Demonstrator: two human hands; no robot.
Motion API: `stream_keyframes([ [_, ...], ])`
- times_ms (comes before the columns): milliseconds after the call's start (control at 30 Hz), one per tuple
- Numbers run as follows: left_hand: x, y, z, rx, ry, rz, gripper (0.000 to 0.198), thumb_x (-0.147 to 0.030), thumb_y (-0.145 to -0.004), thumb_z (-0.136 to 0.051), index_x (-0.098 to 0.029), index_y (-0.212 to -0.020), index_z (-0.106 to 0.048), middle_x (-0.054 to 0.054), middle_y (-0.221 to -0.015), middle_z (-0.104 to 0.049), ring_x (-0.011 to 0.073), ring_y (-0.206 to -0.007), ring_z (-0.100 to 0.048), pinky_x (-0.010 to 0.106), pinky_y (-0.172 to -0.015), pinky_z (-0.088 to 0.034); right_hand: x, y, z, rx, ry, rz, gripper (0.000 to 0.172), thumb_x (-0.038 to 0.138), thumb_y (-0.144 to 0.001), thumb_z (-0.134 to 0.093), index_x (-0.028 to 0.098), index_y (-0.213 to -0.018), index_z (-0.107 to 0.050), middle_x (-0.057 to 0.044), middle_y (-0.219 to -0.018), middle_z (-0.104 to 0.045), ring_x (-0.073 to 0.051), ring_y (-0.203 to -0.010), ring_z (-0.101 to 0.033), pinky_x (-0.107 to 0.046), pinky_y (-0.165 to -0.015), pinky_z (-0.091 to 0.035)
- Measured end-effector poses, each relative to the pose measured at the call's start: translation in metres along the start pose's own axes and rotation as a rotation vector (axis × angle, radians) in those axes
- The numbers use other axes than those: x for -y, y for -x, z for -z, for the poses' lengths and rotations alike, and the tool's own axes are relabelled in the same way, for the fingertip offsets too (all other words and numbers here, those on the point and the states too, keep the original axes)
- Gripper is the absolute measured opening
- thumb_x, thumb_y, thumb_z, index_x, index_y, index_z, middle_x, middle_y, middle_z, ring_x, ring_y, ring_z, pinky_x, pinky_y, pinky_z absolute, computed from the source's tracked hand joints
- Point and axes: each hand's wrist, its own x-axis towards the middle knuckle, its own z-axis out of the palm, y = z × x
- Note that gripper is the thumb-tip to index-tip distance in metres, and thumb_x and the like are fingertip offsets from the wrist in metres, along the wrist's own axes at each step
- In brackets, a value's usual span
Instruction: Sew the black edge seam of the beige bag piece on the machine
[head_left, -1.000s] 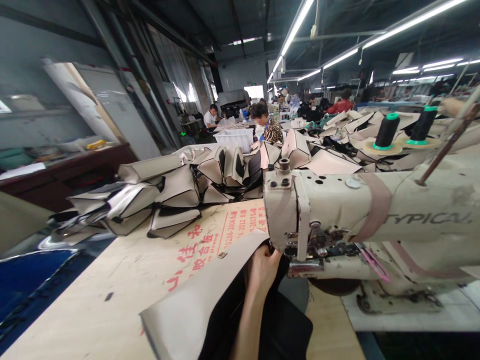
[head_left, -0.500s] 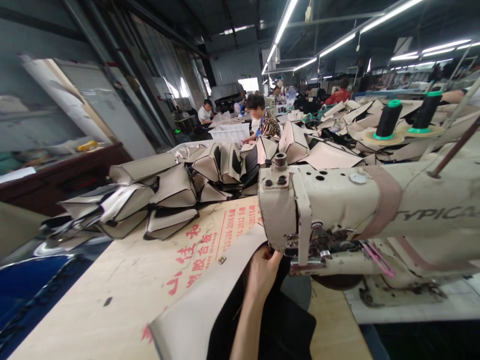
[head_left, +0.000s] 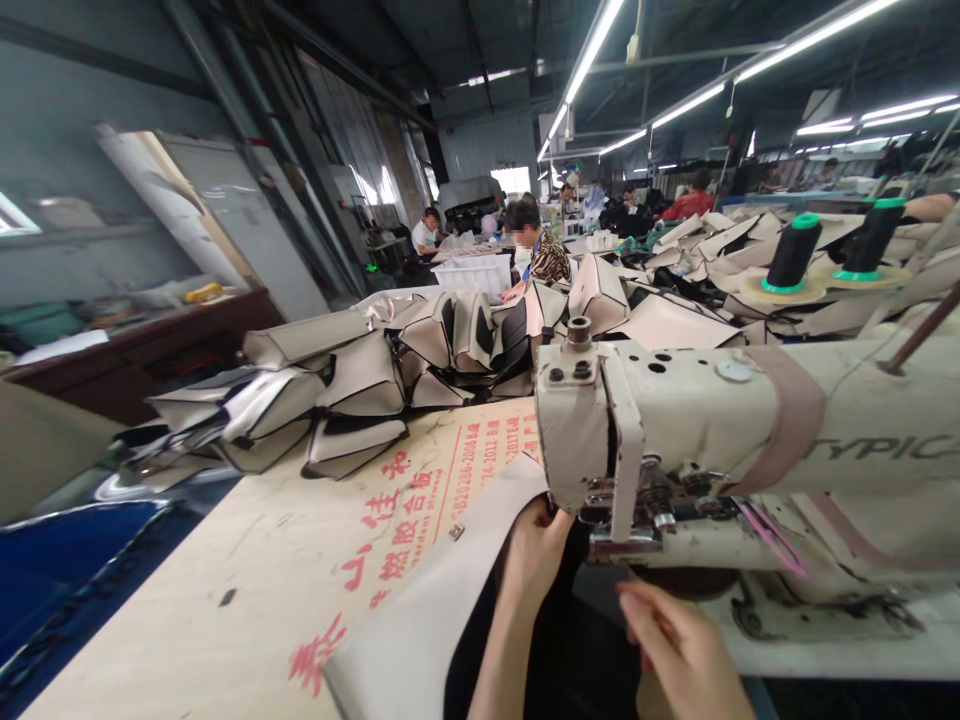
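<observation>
My left hand reaches under the head of a cream sewing machine, its fingers curled on the edge of a beige and black fabric piece that lies across the plywood table. My right hand has come up at the lower right, just below the machine's needle area. Its fingers are bent and pressed together, with a bit of red showing at the palm; what they hold is unclear. The black side of the fabric runs between my two arms.
A heap of folded beige and black sewn pieces lies at the table's far side. Two black thread cones stand behind the machine. A white crate and several seated workers are farther back. A blue surface lies at the left.
My right hand has come into view at the lower right near the machine base. The left hand stays on the fabric under the machine head. The camera has shifted slightly.
</observation>
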Motion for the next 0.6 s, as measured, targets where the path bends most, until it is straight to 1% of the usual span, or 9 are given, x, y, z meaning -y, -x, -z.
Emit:
stream_keyframes([
  [33,-0.001,0.000,0.000,0.000,-0.005,0.000,0.024,-0.036,-0.068,-0.053,-0.015,-0.058,-0.056,0.001,-0.054,-0.055,0.0179,-0.062,-0.053,0.024,-0.059,-0.039,0.002,-0.008,-0.013,0.095,0.005,0.006,0.041,0.056,-0.081,-0.050,0.018,-0.081,-0.063,-0.001,-0.057,-0.056,-0.014,-0.050,-0.051,-0.023,-0.048,-0.039],
  [67,-0.003,-0.001,0.001,0.000,-0.011,0.002,0.024,-0.037,-0.068,-0.052,-0.015,-0.057,-0.055,0.001,-0.054,-0.055,0.0178,-0.062,-0.052,0.025,-0.059,-0.039,0.003,-0.015,-0.027,0.154,0.021,0.008,0.042,0.057,-0.082,-0.047,0.018,-0.075,-0.063,-0.001,-0.055,-0.055,-0.015,-0.049,-0.050,-0.023,-0.048,-0.037],
  [100,-0.004,-0.001,0.001,0.001,-0.017,0.005,0.025,-0.037,-0.069,-0.052,-0.016,-0.057,-0.054,0.001,-0.055,-0.055,0.0176,-0.061,-0.052,0.025,-0.060,-0.040,0.005,-0.022,-0.039,0.160,0.041,0.009,0.045,0.056,-0.084,-0.043,0.018,-0.070,-0.061,-0.002,-0.054,-0.055,-0.016,-0.049,-0.050,-0.024,-0.049,-0.035],
  [167,-0.005,-0.002,0.002,0.005,-0.032,0.013,0.025,-0.037,-0.069,-0.051,-0.016,-0.056,-0.053,0.001,-0.056,-0.056,0.0177,-0.062,-0.052,0.026,-0.062,-0.040,0.006,-0.031,-0.059,0.036,0.065,0.016,0.049,0.055,-0.086,-0.037,0.018,-0.061,-0.058,-0.004,-0.052,-0.054,-0.017,-0.051,-0.050,-0.025,-0.053,-0.034],
  [233,-0.004,-0.002,0.002,0.010,-0.054,0.014,0.023,-0.036,-0.070,-0.051,-0.016,-0.059,-0.053,0.002,-0.058,-0.057,0.0188,-0.066,-0.054,0.027,-0.065,-0.041,0.004,-0.032,-0.070,-0.052,0.027,0.023,0.048,0.052,-0.087,-0.035,0.017,-0.062,-0.057,-0.005,-0.052,-0.052,-0.019,-0.056,-0.051,-0.025,-0.057,-0.034],
  [333,-0.004,0.000,0.002,0.024,-0.111,-0.019,0.020,-0.033,-0.071,-0.051,-0.016,-0.063,-0.057,0.003,-0.065,-0.060,0.0207,-0.075,-0.056,0.027,-0.070,-0.041,0.000,-0.027,-0.072,-0.062,-0.078,0.009,0.046,0.051,-0.087,-0.038,0.016,-0.062,-0.055,-0.003,-0.053,-0.051,-0.017,-0.059,-0.050,-0.024,-0.057,-0.034],
  [433,-0.006,0.003,0.003,0.044,-0.154,-0.048,0.021,-0.034,-0.071,-0.051,-0.016,-0.063,-0.058,0.004,-0.070,-0.062,0.0208,-0.078,-0.057,0.027,-0.072,-0.042,-0.001,-0.023,-0.069,-0.039,-0.123,-0.011,0.047,0.052,-0.086,-0.039,0.016,-0.059,-0.052,0.000,-0.048,-0.047,-0.013,-0.047,-0.044,-0.022,-0.048,-0.031],
  [533,-0.010,0.004,0.004,0.010,-0.154,-0.001,0.026,-0.039,-0.071,-0.053,-0.017,-0.058,-0.054,0.003,-0.061,-0.060,0.0212,-0.073,-0.058,0.027,-0.069,-0.042,0.000,-0.023,-0.066,0.003,-0.169,-0.042,0.048,0.053,-0.086,-0.037,0.017,-0.057,-0.048,0.003,-0.041,-0.040,-0.011,-0.035,-0.040,-0.020,-0.039,-0.028],
  [600,-0.011,0.004,0.004,-0.002,-0.149,0.013,0.027,-0.040,-0.071,-0.053,-0.017,-0.057,-0.053,0.002,-0.056,-0.057,0.0214,-0.072,-0.058,0.027,-0.067,-0.043,0.000,-0.023,-0.065,0.024,-0.188,-0.055,0.049,0.054,-0.086,-0.037,0.017,-0.056,-0.047,0.004,-0.041,-0.041,-0.010,-0.034,-0.040,-0.020,-0.037,-0.029],
])
